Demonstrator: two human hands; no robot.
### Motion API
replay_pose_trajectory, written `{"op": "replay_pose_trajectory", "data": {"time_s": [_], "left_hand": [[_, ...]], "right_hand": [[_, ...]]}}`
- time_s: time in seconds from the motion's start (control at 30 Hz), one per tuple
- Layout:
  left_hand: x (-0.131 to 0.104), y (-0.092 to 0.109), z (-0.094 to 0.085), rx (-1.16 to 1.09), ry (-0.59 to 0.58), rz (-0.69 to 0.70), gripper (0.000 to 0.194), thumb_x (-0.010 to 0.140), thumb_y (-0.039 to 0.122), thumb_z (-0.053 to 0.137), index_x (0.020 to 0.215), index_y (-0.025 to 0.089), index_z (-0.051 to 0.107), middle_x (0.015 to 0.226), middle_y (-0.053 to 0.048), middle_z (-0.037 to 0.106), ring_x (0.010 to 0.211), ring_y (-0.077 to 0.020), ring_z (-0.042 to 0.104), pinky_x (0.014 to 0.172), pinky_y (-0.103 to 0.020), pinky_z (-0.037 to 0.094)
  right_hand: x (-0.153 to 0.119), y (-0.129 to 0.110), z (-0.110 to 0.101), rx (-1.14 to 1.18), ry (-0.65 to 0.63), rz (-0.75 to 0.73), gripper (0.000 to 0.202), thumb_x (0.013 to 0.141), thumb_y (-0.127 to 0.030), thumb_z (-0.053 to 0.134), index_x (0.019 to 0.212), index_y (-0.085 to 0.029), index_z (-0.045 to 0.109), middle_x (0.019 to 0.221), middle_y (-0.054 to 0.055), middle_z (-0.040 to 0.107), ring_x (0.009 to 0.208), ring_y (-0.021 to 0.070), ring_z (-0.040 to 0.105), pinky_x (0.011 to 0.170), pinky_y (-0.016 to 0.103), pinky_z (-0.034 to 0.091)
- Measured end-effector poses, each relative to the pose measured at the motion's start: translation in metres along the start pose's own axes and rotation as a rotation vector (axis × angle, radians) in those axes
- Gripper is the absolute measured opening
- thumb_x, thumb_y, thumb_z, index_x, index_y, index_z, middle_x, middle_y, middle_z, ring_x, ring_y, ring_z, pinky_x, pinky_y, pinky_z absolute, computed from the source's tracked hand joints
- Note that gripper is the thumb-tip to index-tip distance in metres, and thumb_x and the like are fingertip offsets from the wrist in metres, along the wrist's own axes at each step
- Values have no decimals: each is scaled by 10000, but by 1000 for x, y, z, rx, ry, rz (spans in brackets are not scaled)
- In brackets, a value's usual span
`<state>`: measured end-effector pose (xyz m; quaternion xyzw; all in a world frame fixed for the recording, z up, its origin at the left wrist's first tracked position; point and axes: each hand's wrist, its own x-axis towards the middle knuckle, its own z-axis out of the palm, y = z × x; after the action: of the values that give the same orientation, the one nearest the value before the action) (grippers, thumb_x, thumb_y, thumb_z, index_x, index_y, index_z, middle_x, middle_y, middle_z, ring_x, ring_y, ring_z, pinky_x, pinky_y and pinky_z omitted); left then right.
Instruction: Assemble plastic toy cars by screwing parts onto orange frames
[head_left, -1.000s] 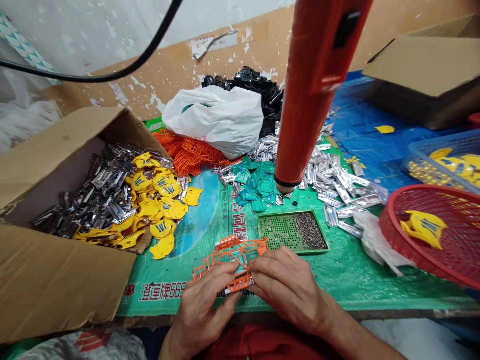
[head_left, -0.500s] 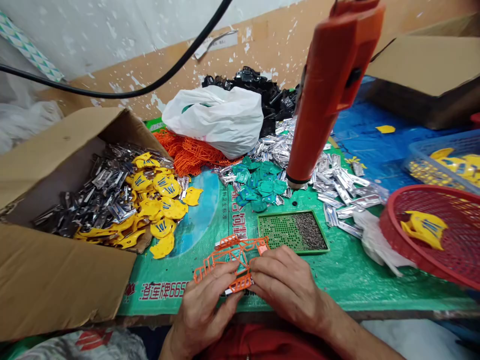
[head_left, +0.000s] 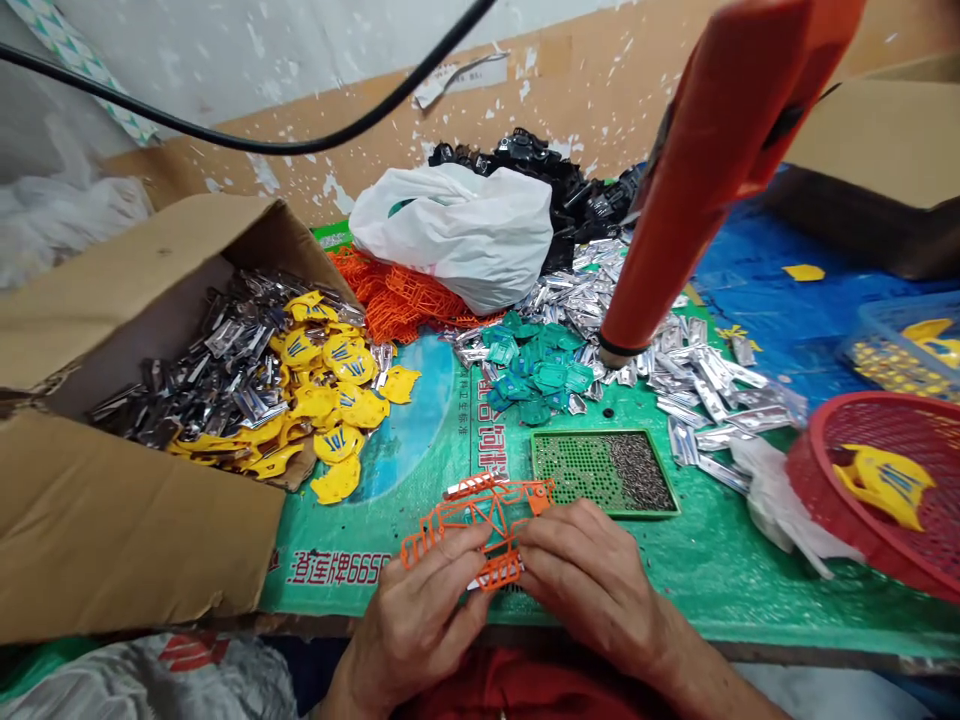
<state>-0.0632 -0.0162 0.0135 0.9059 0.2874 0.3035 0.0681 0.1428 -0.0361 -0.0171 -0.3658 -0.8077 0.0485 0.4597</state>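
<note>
An orange plastic toy frame (head_left: 491, 512) with slatted side pieces is held level between my two hands, close to the table's front edge. My left hand (head_left: 424, 610) is closed on its lower left part. Closed on the lower right end is my right hand (head_left: 592, 580), its fingertips mostly hidden under the back of the hand. Shiny silver strips show along the frame's sides. Just beyond my right hand lies a green tray (head_left: 555, 462) of small screws, heaped on its right side. Behind it sits a pile of teal plastic pieces (head_left: 536, 365).
A red electric screwdriver (head_left: 697, 190) hangs over the table at right. Silver parts (head_left: 705, 385) lie beneath it. Left stands a cardboard box (head_left: 150, 540) with silver and yellow pieces (head_left: 341, 405). A red basket (head_left: 825, 440) is right; a white bag (head_left: 457, 230) lies behind.
The whole view has shifted slightly, so the table things appear further right. My hands still hold the orange frame, in nearly the same pose.
</note>
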Motion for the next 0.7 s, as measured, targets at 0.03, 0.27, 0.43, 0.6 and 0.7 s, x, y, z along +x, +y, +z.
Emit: {"op": "replay_pose_trajectory", "data": {"time_s": [0.03, 0.27, 0.43, 0.6, 0.7], "left_hand": [[1, 0, 0, 0, 5, 2, 164, 859, 123, 526, 1001, 136, 607, 987, -120, 746, 936, -177, 705, 823, -239, 569], [9, 6, 0, -45, -12, -46, 160, 840, 98, 517, 979, 143, 583, 960, -106, 745, 945, -177, 699, 802, -266, 583], [5, 7, 6, -87, 52, -97, 263, 825, 102, 522, 1084, 143, 519, 999, -122, 717, 996, -190, 676, 813, -292, 585], [0, 7, 12, -147, 194, -129, 274, 824, 69, 532, 1075, 160, 470, 1119, -154, 658, 1078, -180, 632, 873, -288, 563], [-2, 9, 11, -102, 202, -137, 193, 846, 74, 532, 1015, 163, 504, 1141, -157, 639, 1073, -181, 631, 869, -277, 564]], "right_hand": [[0, 0, 0, -1, 4, 3, 103, 856, -151, 593, 957, -160, 608, 892, 55, 705, 793, 153, 600, 673, 302, 414], [7, 2, -1, 4, -8, -8, 97, 871, -142, 562, 950, -133, 617, 864, 84, 713, 780, 160, 614, 677, 308, 482], [11, 3, -4, 52, 20, -3, 107, 879, -157, 547, 949, -157, 627, 832, 78, 723, 766, 157, 640, 685, 309, 523], [9, 3, -6, 41, 26, -12, 121, 847, -104, 574, 944, -142, 637, 851, 91, 728, 792, 168, 657, 702, 307, 541], [8, 4, -6, 21, 35, -23, 116, 846, -92, 573, 931, -135, 640, 858, 102, 728, 801, 174, 652, 688, 302, 543]]}}
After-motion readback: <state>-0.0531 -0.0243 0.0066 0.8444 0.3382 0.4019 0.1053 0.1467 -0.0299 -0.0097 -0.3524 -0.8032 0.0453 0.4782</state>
